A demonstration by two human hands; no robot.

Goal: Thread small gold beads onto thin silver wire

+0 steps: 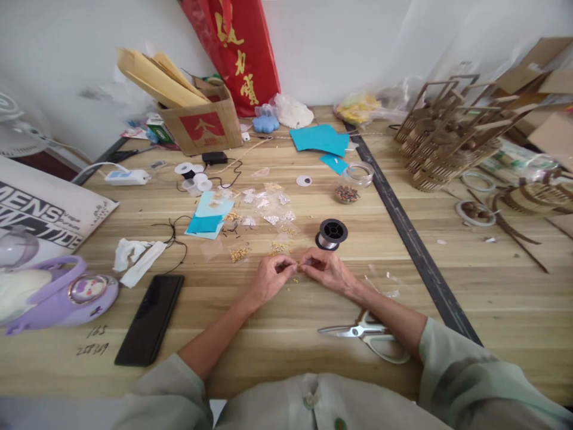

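Observation:
Over the middle of the table my left hand point(273, 278) and my right hand point(326, 270) meet, fingertips pinched close together. Between them shows a tiny gold-coloured piece, like a bead point(299, 265); which hand grips it is too small to tell. A few loose gold beads point(295, 280) lie just below the fingertips. Beyond my left hand are small piles of gold beads point(239, 255) on clear plastic. A black spool point(332, 234) of thin silvery wire or line stands just past my right hand. White-handled scissors point(358, 331) lie partly open beneath my right forearm.
A phone point(150, 321) and a purple bottle point(67, 295) lie to the left. A glass jar point(354, 184) of small beads stands further back. A black strip point(403, 230) crosses the table on the right, beside bamboo baskets point(436, 143). A cardboard box point(201, 122) stands at the back left.

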